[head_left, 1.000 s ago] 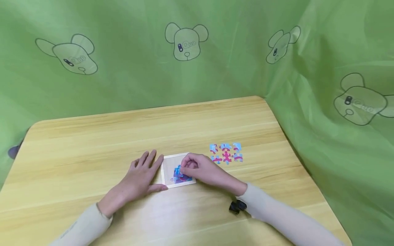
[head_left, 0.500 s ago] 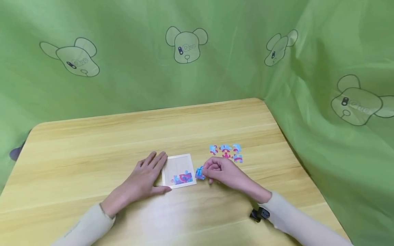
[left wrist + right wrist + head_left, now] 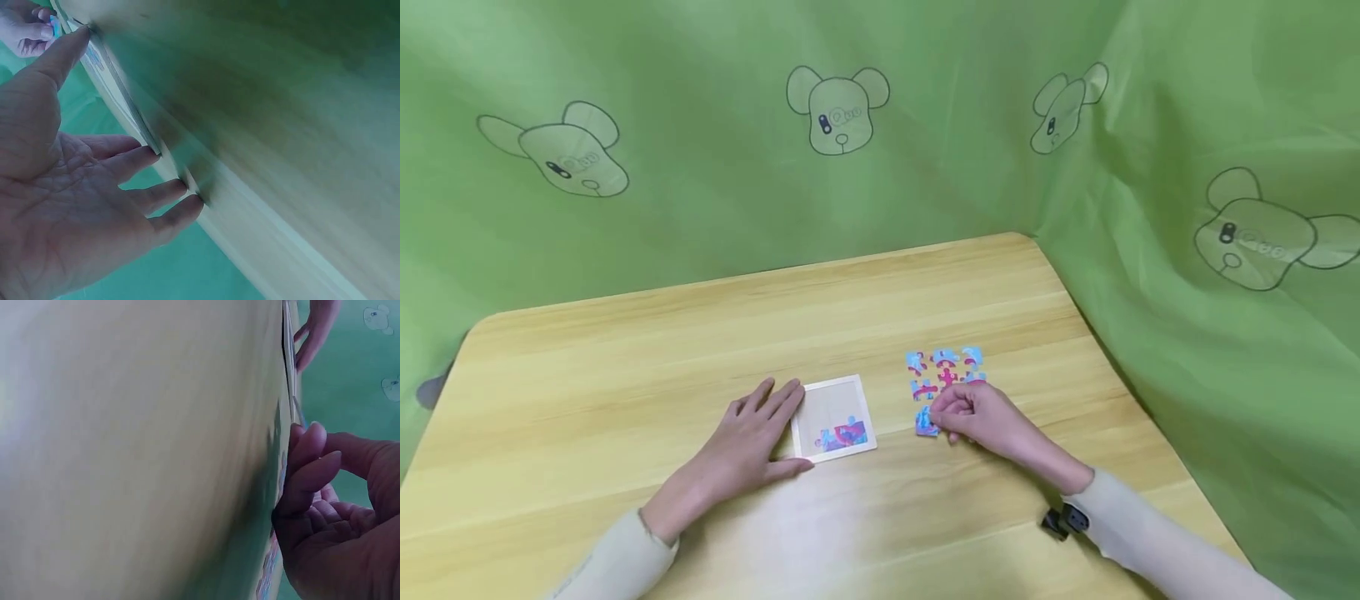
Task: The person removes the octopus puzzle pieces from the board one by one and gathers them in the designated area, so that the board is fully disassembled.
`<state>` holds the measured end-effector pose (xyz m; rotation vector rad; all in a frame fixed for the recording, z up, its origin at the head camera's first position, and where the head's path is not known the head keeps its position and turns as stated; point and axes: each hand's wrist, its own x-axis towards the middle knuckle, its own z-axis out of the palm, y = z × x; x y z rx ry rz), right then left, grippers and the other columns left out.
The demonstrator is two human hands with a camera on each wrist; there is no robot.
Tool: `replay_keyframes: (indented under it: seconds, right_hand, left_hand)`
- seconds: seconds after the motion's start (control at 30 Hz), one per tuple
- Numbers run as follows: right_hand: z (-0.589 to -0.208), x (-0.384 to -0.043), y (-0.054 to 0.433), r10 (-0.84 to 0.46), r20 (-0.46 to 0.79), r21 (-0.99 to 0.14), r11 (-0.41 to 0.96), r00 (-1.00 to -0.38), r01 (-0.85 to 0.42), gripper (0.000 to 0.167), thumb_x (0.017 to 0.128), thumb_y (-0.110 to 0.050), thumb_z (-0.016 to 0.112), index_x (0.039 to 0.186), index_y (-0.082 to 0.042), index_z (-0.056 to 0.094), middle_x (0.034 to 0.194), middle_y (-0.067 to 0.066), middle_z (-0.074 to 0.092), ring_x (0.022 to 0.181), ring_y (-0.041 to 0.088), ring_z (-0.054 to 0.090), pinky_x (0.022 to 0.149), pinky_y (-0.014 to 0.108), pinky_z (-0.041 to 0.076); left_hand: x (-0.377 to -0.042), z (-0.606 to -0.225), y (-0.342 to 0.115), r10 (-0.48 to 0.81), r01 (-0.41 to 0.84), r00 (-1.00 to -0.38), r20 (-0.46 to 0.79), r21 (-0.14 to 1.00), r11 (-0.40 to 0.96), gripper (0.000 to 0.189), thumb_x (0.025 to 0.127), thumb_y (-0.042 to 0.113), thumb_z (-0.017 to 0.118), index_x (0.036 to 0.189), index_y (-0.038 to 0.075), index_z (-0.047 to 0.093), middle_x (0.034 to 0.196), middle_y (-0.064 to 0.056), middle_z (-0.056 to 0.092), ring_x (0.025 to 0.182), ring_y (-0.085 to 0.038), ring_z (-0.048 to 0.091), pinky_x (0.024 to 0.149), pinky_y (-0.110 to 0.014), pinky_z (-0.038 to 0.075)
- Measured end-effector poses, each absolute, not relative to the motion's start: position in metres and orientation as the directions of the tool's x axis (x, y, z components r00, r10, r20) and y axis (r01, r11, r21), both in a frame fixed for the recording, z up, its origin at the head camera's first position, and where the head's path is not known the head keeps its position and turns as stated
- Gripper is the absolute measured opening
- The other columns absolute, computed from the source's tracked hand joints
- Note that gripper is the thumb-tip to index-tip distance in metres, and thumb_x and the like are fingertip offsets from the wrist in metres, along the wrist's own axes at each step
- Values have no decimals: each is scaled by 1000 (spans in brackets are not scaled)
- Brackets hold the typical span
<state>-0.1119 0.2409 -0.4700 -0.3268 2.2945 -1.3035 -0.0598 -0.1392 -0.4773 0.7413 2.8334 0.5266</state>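
Note:
My left hand point(image 3: 741, 442) lies with fingers spread at the left side of a square wooden puzzle frame point(image 3: 867, 408), its fingertips and thumb touching the rim. Two joined jigsaw pieces point(image 3: 842, 435) fill the bottom right of that frame. To the right, my right hand point(image 3: 981, 417) pinches a blue and purple jigsaw piece point(image 3: 926, 422) between thumb and fingers, close over the table. The right wrist view shows the curled fingers point(image 3: 306, 481) near the tabletop, hiding most of the piece.
Several loose pink and blue jigsaw pieces point(image 3: 943, 358) lie in rows just beyond the right hand, which partly covers one. The wooden table point(image 3: 715, 325) has a green curtain point(image 3: 715, 192) behind it and along its right edge.
My right hand has moved right, from over the frame to beside the loose pieces, carrying the blue and purple jigsaw piece. My left hand has stayed at the frame's left side.

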Motion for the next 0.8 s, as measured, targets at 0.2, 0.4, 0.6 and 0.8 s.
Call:
replay_keyframes:
  seconds: [0.2, 0.4, 0.6, 0.8]
  right_hand:
    - [-474, -119, 241, -414, -298, -824, 567, -860, 13, 6, 104, -8, 73, 106, -4, 72, 81, 8, 68, 71, 22, 65, 61, 23, 49]
    - [-474, -118, 242, -384, -258, -802, 597, -886, -26, 7, 103, -13, 74, 106, -6, 72, 82, 3, 65, 75, 19, 60, 69, 26, 50]
    - [-473, -108, 244, -421, -157, -718, 670, -893, -189, 22, 99, -23, 83, 112, -10, 70, 83, -4, 62, 73, 13, 55, 69, 28, 49]
    - [-472, -100, 242, -484, -80, -550, 751, -871, -366, 34, 95, -26, 88, 120, -14, 68, 87, -7, 57, 71, 8, 48, 65, 29, 45]
  left_hand:
    - [-58, -477, -139, 502, 448, -863, -57, 372, 813, 96, 100, 52, 78, 166, -4, 39, 173, -20, 36, 156, -54, 30, 115, -73, 35]
    - [-59, -476, -141, 512, 455, -857, -64, 373, 809, 94, 101, 53, 77, 165, -5, 39, 174, -20, 35, 156, -55, 30, 114, -74, 35]
    - [-59, -477, -141, 512, 452, -856, -70, 377, 808, 95, 101, 55, 75, 166, -4, 38, 174, -19, 34, 156, -54, 29, 114, -74, 35]
    - [-60, -478, -142, 512, 457, -857, -62, 371, 809, 95, 102, 56, 73, 166, -4, 38, 174, -19, 34, 156, -54, 29, 115, -74, 35]
